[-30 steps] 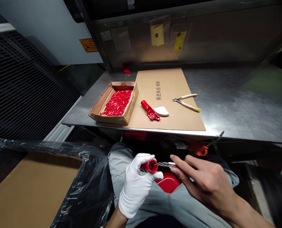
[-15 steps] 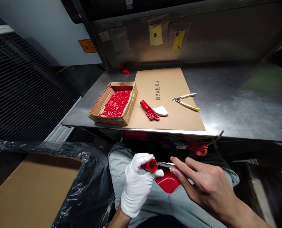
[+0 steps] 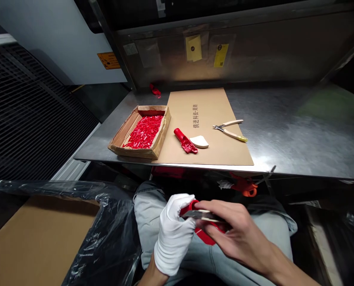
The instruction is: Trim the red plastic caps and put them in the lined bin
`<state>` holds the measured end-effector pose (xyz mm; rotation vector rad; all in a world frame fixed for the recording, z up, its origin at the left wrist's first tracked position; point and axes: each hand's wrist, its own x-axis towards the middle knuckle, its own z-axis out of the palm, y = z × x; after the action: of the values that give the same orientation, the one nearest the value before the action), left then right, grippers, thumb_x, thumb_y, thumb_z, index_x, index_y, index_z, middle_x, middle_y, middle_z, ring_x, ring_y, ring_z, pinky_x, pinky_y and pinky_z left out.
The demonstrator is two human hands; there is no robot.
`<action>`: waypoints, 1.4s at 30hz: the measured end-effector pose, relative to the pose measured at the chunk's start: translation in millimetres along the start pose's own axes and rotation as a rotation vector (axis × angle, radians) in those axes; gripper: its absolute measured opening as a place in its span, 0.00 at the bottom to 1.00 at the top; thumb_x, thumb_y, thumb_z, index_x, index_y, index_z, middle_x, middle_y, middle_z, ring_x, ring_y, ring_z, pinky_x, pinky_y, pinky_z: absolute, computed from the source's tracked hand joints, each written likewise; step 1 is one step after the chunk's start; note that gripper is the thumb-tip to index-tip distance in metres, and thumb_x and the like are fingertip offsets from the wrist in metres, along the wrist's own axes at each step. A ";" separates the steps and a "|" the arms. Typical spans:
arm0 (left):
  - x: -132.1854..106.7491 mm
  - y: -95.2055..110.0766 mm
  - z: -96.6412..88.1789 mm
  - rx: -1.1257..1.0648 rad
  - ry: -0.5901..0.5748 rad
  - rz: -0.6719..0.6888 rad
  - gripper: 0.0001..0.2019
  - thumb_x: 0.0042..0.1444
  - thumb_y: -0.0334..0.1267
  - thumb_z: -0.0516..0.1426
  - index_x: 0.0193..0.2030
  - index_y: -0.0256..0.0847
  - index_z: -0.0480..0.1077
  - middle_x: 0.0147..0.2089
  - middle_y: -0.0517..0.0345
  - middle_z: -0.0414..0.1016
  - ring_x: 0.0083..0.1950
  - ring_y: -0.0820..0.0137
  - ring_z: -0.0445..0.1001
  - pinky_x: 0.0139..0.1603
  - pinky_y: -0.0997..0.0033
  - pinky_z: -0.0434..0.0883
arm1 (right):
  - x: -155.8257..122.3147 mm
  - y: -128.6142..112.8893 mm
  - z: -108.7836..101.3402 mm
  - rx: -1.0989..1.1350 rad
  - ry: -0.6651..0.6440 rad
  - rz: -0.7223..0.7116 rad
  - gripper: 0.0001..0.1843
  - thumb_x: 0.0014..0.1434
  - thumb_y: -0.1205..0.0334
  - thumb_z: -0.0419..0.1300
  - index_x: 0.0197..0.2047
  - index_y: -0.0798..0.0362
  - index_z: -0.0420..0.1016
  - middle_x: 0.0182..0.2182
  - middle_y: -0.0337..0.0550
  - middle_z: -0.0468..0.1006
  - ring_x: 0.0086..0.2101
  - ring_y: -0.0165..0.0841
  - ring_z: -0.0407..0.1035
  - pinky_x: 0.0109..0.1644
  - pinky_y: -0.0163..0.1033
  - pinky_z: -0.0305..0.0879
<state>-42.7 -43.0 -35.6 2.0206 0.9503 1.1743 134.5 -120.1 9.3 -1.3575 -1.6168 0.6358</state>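
Observation:
My left hand (image 3: 173, 234), in a white glove, is closed round a red plastic part (image 3: 205, 235) over my lap. My bare right hand (image 3: 233, 236) pinches a thin metal blade (image 3: 198, 215) and lays it flat against the red part's tube end. The two hands touch each other. Most of the red part is hidden behind my fingers.
On the steel bench lie a cardboard sheet (image 3: 206, 151), a box of red plastic scraps (image 3: 141, 132), another red part (image 3: 185, 141), a white piece (image 3: 199, 142) and pliers (image 3: 229, 130). A plastic-lined carton (image 3: 40, 238) stands at my left. An orange tool (image 3: 245, 186) hangs under the bench edge.
My right hand has moved left, bringing the blade from the mouth of the red tube to lie across it. My fingers now cover more of the part.

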 end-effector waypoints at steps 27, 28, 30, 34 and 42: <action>1.1 14.0 -25.7 -0.285 -0.487 -0.253 0.28 0.68 0.58 0.40 0.46 0.39 0.72 0.37 0.49 0.76 0.39 0.62 0.74 0.45 0.62 0.70 | 21.6 12.9 -46.0 -0.688 -0.213 -0.344 0.14 0.72 0.57 0.53 0.52 0.51 0.76 0.24 0.35 0.67 0.23 0.26 0.60 0.27 0.37 0.49; 1.7 14.0 -25.7 -0.287 -0.488 -0.260 0.28 0.68 0.58 0.40 0.44 0.39 0.72 0.36 0.49 0.75 0.39 0.63 0.73 0.44 0.63 0.70 | 23.4 12.0 -46.4 -0.701 -0.217 -0.351 0.14 0.72 0.57 0.52 0.51 0.51 0.76 0.24 0.35 0.67 0.23 0.26 0.59 0.27 0.37 0.49; 2.2 13.0 -25.0 -0.307 -0.486 -0.271 0.28 0.68 0.58 0.40 0.42 0.39 0.70 0.36 0.50 0.74 0.37 0.64 0.72 0.43 0.64 0.69 | 25.5 10.8 -46.8 -0.714 -0.229 -0.347 0.14 0.72 0.56 0.52 0.50 0.51 0.77 0.24 0.35 0.67 0.22 0.26 0.59 0.26 0.38 0.47; 0.7 9.2 -21.9 -0.323 -0.469 -0.262 0.25 0.69 0.57 0.40 0.42 0.40 0.69 0.33 0.54 0.72 0.35 0.67 0.70 0.42 0.65 0.68 | 24.5 10.7 -45.2 -0.711 -0.228 -0.313 0.14 0.72 0.56 0.51 0.48 0.50 0.77 0.24 0.35 0.66 0.22 0.26 0.58 0.25 0.39 0.44; -5.6 -1.4 -14.0 -0.333 -0.365 -0.269 0.18 0.68 0.52 0.50 0.53 0.43 0.70 0.41 0.54 0.75 0.40 0.67 0.74 0.45 0.67 0.71 | 20.7 13.8 -39.5 -0.692 -0.214 -0.204 0.15 0.72 0.56 0.51 0.44 0.49 0.78 0.23 0.34 0.68 0.20 0.25 0.59 0.24 0.38 0.42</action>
<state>-57.5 -44.7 -33.3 1.6989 0.7566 0.7295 175.9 -103.1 22.4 -1.6047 -2.2392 0.0866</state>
